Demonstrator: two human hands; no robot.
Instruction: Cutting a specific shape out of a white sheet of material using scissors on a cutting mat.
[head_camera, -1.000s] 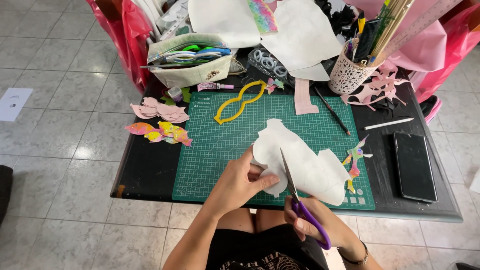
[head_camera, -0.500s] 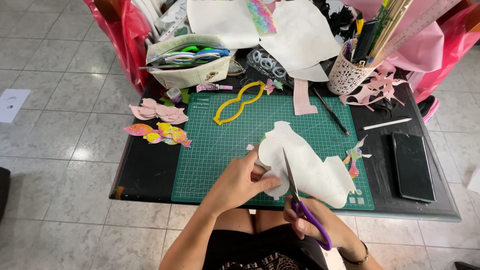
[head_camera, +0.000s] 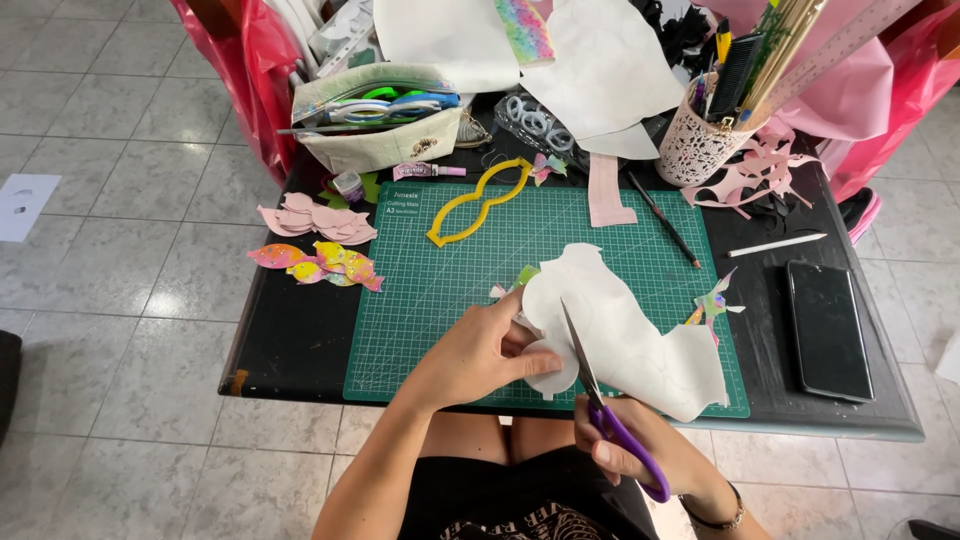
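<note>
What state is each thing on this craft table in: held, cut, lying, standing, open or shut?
White sheet: held, partly cut.
Scissors: open, blades on the sheet.
Left hand: fingers pinching the sheet's edge.
Right hand: gripping the purple handles.
Yellow template: lying flat on the cutting mat.
Phone: screen dark, lying flat.
Pouch: open, full of tools.
Pen cup: upright, full.
</note>
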